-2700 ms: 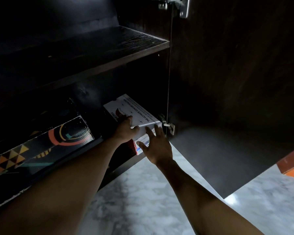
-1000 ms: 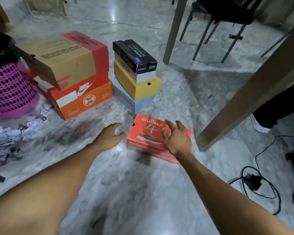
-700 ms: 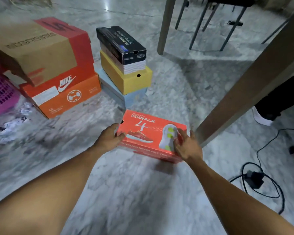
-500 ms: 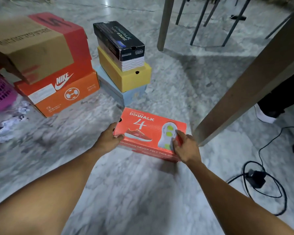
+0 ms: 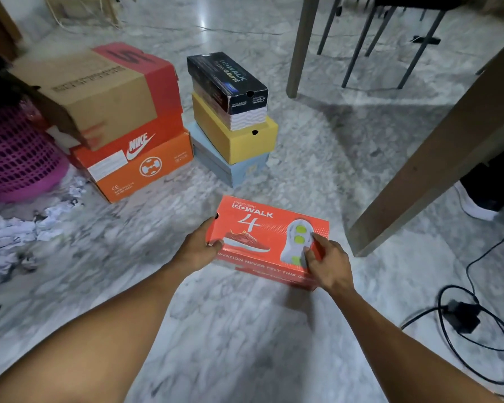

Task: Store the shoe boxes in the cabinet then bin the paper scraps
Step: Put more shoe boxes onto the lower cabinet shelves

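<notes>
A red shoe box (image 5: 262, 228) printed with a sneaker sits low over the marble floor, held at both ends. My left hand (image 5: 197, 248) grips its left end and my right hand (image 5: 328, 263) grips its right front corner. Behind it stand two stacks: a brown and red box (image 5: 99, 88) on an orange box (image 5: 140, 161), and a black box (image 5: 227, 82) on a yellow box (image 5: 233, 135) on a pale blue box (image 5: 227, 167). White paper scraps (image 5: 21, 234) litter the floor at the left. The cabinet is out of view.
A pink mesh bin (image 5: 15, 158) stands at the far left beside the scraps. Wooden table legs (image 5: 437, 141) rise at the right, with chair legs (image 5: 358, 39) behind. A black cable and plug (image 5: 463, 318) lie on the floor at lower right. A person's shoe (image 5: 474, 202) shows at the right edge.
I turned from the dark cabinet to the floor. Both hands reached the red box and closed on its two ends. The view has since pulled back slightly.
</notes>
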